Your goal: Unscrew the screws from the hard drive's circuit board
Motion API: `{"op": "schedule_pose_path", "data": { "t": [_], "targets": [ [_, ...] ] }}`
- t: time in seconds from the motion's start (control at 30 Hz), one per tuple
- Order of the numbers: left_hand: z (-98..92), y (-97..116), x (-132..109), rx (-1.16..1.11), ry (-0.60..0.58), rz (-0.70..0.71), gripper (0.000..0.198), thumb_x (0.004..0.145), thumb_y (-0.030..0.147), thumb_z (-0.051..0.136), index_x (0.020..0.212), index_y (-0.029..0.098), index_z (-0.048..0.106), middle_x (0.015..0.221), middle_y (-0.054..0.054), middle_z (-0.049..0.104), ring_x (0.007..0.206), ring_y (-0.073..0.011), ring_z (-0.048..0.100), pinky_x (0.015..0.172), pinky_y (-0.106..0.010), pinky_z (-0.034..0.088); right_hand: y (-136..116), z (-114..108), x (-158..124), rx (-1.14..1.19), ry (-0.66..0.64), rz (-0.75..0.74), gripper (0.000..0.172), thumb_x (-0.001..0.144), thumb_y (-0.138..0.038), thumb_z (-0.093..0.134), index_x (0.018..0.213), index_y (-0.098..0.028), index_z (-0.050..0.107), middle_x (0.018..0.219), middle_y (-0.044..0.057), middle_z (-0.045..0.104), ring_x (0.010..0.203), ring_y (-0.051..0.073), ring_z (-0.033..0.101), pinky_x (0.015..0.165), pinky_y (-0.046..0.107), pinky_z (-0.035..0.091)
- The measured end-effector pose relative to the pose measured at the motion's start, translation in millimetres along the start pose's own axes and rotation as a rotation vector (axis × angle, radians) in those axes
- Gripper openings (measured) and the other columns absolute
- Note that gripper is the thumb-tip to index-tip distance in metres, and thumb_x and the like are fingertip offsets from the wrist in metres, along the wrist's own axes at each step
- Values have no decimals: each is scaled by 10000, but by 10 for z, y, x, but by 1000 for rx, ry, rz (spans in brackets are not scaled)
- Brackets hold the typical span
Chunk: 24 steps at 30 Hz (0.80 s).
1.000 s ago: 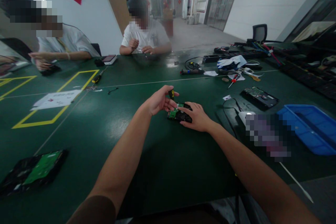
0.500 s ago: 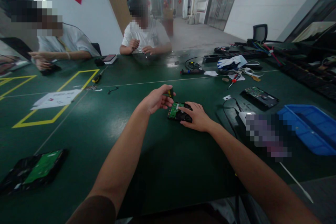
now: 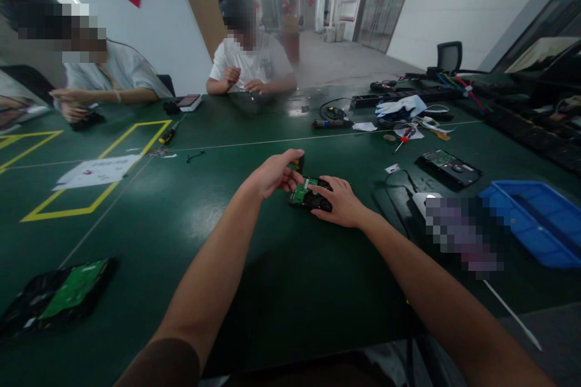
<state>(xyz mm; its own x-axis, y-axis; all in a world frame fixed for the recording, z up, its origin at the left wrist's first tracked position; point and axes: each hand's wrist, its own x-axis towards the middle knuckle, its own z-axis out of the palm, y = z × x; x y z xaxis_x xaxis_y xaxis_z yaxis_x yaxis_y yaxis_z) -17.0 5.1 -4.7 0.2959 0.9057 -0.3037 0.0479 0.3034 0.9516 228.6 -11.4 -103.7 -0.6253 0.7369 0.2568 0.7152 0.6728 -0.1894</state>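
Observation:
A black hard drive (image 3: pixel 309 193) with a green circuit board facing up lies on the green table (image 3: pixel 281 290) in front of me. My left hand (image 3: pixel 275 174) is closed around a small screwdriver (image 3: pixel 298 162) with a black and yellow handle, held upright over the drive's left end. My right hand (image 3: pixel 341 201) rests on the drive's right side, fingers curled over it and pressing it down.
Another hard drive (image 3: pixel 59 295) lies at the near left, a third (image 3: pixel 449 167) at the right beside a blue tray (image 3: pixel 535 221). Two people sit across the table. Yellow tape outlines, a paper sheet (image 3: pixel 97 170), a screwdriver (image 3: pixel 169 133), cables and gloves (image 3: pixel 402 106) lie further off.
My left hand has shifted slightly with the screwdriver, turning it over the drive. My right hand and the drive have stayed put.

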Motion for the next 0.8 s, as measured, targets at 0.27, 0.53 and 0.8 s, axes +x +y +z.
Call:
{"op": "schedule_pose_path", "data": {
  "t": [0.27, 0.53, 0.8],
  "targets": [
    [-71, -33, 70, -28, -3, 28, 496, 815, 643, 647, 936, 167, 717, 631, -62, 634, 474, -144, 503, 463, -286, 373, 0, -1, -6, 13, 2, 1, 701, 896, -616, 655, 1521, -340, 498, 1539, 152, 424, 1391, 410, 404, 1136, 615, 296],
    [-114, -61, 121, 35, 159, 195, 456, 872, 579, 611, 852, 151, 767, 610, -42, 537, 491, -121, 442, 436, -261, 307, 16, 10, -6, 10, 5, -7, 697, 896, -611, 661, 1517, -338, 498, 1543, 153, 420, 1396, 406, 404, 1135, 609, 304],
    [-9, -40, 87, 150, 239, 528, 228, 888, 413, 672, 979, 207, 706, 704, 11, 589, 508, -88, 507, 427, -210, 348, 3, 4, -4, 5, 5, -5, 677, 897, -625, 653, 1491, -325, 531, 1534, 155, 428, 1400, 400, 407, 1136, 611, 310]
  ]
}}
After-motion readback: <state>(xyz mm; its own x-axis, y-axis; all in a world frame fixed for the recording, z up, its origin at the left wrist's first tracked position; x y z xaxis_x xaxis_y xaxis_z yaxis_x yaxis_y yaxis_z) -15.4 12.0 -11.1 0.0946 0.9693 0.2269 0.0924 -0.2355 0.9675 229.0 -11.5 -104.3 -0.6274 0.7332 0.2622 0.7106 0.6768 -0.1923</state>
